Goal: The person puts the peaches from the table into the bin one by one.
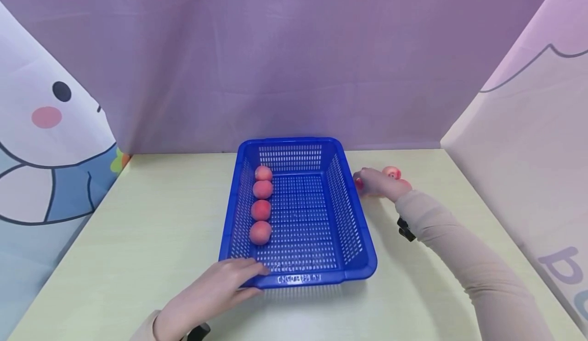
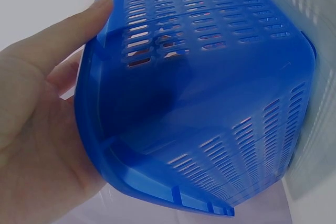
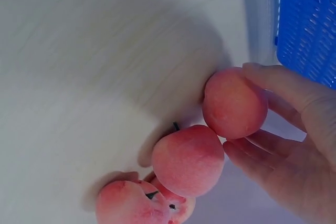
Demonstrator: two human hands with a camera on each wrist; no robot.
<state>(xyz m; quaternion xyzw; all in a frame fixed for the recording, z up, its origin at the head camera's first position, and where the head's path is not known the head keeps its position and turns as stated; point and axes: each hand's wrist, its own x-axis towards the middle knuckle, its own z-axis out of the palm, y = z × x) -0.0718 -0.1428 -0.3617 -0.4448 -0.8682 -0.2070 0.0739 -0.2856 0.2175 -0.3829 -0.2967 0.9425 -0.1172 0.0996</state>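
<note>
Right hand pinches round pink-red fruit; left hand grips blue perforated plastic basket
Beside right hand, further fruits partly hidden

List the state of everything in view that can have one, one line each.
Blue basket: opening upward, partly filled.
Four pink-red fruits: lined up inside, along the basket's left wall.
Left grip: closed on the basket's near-left rim.
Right grip: thumb and fingers around one fruit.
Held fruit: outside the basket; lifted or resting, cannot tell.
Other loose fruits: at least three, clustered on the table.
</note>
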